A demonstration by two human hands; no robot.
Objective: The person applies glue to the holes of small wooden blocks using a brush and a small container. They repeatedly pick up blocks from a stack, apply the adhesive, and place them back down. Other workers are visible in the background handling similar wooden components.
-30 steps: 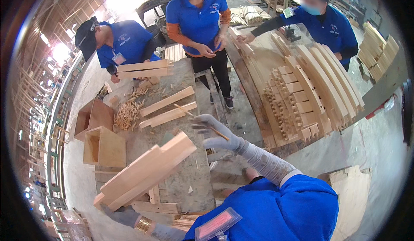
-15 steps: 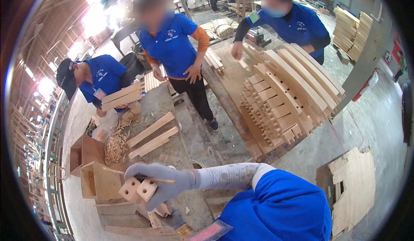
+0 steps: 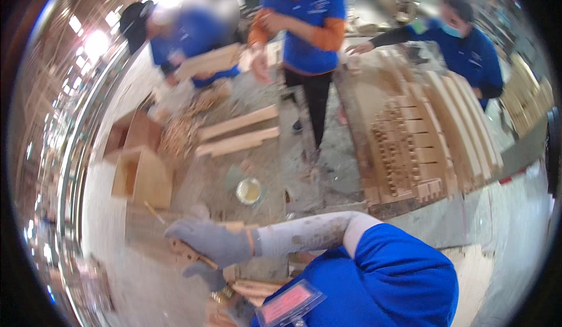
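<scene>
- The right hand [image 3: 213, 242], in a grey work glove, reaches across the body to the near left of the bench [image 3: 263, 163]. Its fingers are curled down over a wooden piece [image 3: 186, 251] and grip it from above.
- The wooden piece lies at the near left of the bench, under the glove; only its notched edge shows, and the view is blurred there.
- The left hand is not visible. More wooden strips [image 3: 252, 289] lie just below the right hand, near the chest.
- A grey sleeve covers the right forearm, and a blue shirt [image 3: 386, 280] fills the near right.
- A small round tin [image 3: 249, 190] with pale contents stands on the bench, just beyond the forearm.
- 2 long wooden bars [image 3: 237, 134] lie side by side farther along the bench.
- 2 open wooden boxes [image 3: 140, 175] stand at the left, 1 behind the other.
- A pile of wood shavings [image 3: 178, 137] lies between the boxes and the bars.
- A large stack of notched wooden parts [image 3: 421, 145] rests on a table at the right.
- 3 other people in blue shirts stand at the far side; 1, at the far left, holds a wooden board [image 3: 208, 62].
</scene>
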